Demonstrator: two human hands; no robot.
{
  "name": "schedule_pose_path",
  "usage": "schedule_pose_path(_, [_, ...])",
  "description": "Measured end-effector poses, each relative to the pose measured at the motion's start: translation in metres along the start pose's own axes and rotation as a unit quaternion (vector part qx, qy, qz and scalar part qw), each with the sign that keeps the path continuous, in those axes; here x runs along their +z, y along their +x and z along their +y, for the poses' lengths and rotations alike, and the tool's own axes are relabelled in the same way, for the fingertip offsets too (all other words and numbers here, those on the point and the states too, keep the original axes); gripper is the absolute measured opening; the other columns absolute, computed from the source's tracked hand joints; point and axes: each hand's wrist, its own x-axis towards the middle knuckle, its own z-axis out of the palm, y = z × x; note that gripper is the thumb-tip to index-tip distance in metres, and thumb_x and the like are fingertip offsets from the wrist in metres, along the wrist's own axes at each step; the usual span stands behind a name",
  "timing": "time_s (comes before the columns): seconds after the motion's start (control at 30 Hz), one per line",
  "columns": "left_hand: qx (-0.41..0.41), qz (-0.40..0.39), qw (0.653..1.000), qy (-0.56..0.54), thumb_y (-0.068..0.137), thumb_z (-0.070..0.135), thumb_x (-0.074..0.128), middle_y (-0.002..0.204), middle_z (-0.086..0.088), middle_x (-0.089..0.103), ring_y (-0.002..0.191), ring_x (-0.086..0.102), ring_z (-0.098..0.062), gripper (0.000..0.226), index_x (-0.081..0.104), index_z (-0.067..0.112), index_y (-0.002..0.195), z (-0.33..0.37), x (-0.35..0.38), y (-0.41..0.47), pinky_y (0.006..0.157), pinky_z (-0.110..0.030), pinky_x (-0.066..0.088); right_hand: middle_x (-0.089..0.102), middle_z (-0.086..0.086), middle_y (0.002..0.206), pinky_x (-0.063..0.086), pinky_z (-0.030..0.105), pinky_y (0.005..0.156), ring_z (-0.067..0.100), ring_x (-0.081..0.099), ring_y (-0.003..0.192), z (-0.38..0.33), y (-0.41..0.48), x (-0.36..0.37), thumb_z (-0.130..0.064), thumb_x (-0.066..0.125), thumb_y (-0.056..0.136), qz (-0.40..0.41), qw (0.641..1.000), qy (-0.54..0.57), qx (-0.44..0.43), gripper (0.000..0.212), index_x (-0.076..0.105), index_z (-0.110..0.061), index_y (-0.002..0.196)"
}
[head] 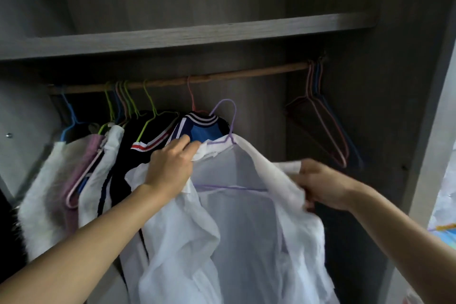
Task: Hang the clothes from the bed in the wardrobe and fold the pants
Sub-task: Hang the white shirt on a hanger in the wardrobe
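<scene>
A thin white shirt (237, 224) is draped over a purple wire hanger (225, 116), held up inside the wardrobe. The hanger's hook sits below the wooden rail (246, 74) and is not on it. My left hand (170, 165) grips the shirt's collar at the hanger's left shoulder. My right hand (320, 182) pinches the shirt's right shoulder fabric. The hanger's lower bar shows through the cloth.
Several clothes on coloured hangers fill the rail's left half, among them a blue and black jersey (199, 128) and a white fluffy garment (44, 187). Empty hangers (320, 111) bunch at the rail's right end. A grey shelf (187, 34) runs above.
</scene>
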Motion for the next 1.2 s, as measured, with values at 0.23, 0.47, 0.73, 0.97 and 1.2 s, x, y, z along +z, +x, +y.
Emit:
schedule_pose_path(0.23, [0.036, 0.067, 0.993, -0.091, 0.065, -0.007, 0.047, 0.077, -0.005, 0.058, 0.068, 0.059, -0.025, 0.038, 0.069, 0.006, 0.093, 0.005, -0.002, 0.013, 0.039, -0.03, 0.04, 0.075, 0.001, 0.095, 0.058, 0.042, 0.082, 0.019, 0.071, 0.09, -0.014, -0.01, -0.004, -0.019, 0.071, 0.088, 0.067, 0.978, -0.169, -0.097, 0.02, 0.07, -0.017, 0.107])
schedule_pose_path(0.47, [0.018, 0.128, 0.968, -0.216, 0.074, -0.006, 0.05, 0.08, -0.006, 0.057, 0.075, 0.053, -0.022, 0.029, 0.068, 0.008, 0.092, 0.034, -0.003, 0.03, 0.053, -0.036, 0.045, 0.051, -0.017, 0.062, 0.038, 0.026, 0.056, 0.0, 0.045, 0.058, -0.01, 0.022, 0.013, -0.029, 0.063, 0.094, 0.203, 0.934, -0.203, -0.212, 0.028, 0.051, -0.027, 0.069])
schedule_pose_path(0.73, [-0.117, -0.172, 0.896, -0.391, 0.077, 0.037, 0.065, 0.065, -0.006, 0.059, 0.062, 0.055, -0.016, 0.027, 0.063, 0.013, 0.064, 0.051, -0.023, 0.052, 0.062, -0.043, 0.044, 0.061, 0.003, 0.068, 0.043, 0.04, 0.059, 0.02, 0.053, 0.062, 0.002, 0.029, 0.017, -0.027, 0.066, 0.092, 0.192, 0.944, -0.196, -0.181, 0.02, 0.064, -0.018, 0.074])
schedule_pose_path(0.97, [-0.24, -0.223, 0.805, -0.494, 0.08, 0.048, 0.071, 0.083, -0.009, 0.069, 0.068, 0.068, -0.018, 0.039, 0.061, 0.023, 0.108, 0.028, -0.03, 0.062, 0.062, -0.027, 0.048, 0.069, 0.01, 0.074, 0.047, 0.03, 0.057, 0.014, 0.062, 0.064, -0.002, 0.015, 0.011, -0.025, 0.071, 0.089, 0.168, 0.968, -0.109, -0.153, 0.016, 0.074, -0.013, 0.079])
schedule_pose_path(1.2, [-0.154, -0.125, 0.846, -0.495, 0.1, 0.028, 0.048, 0.053, 0.008, 0.043, 0.044, 0.037, -0.003, 0.03, 0.06, 0.016, 0.075, 0.05, -0.03, 0.076, 0.049, -0.022, 0.029, 0.066, 0.005, 0.068, 0.045, 0.03, 0.057, 0.014, 0.058, 0.061, -0.009, 0.011, 0.011, -0.028, 0.061, 0.095, 0.181, 0.965, -0.089, -0.166, 0.03, 0.074, -0.009, 0.077])
